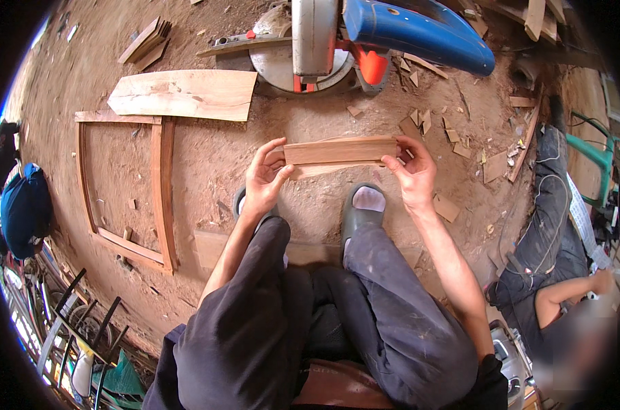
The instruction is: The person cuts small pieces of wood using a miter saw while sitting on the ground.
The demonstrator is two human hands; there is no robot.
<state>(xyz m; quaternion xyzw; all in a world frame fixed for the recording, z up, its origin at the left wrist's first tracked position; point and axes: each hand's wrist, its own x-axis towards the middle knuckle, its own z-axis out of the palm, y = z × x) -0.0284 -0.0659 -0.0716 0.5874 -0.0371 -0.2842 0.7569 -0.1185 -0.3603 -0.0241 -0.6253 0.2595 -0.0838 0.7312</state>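
Observation:
Between my two hands I hold short wooden boards (340, 150), stacked or laid together and level above the dirt floor. My left hand (265, 176) grips their left end, thumb below and fingers behind. At the right end, my right hand (412, 171) pinches them the same way. How many pieces are in the stack I cannot tell. Beyond the boards stands a miter saw (317, 48) with a blue handle (412, 31) and an orange-red lever. A wide pale plank (187, 94) with a pointed left end lies to the left of the saw.
A wooden frame (163, 191) lies on the ground at left, with stacked offcuts (146, 44) farther off. Wood scraps (453, 133) litter the right side. Another person (549, 273) sits at right near a green chair (593, 160). A blue bag-like bundle (26, 210) is far left.

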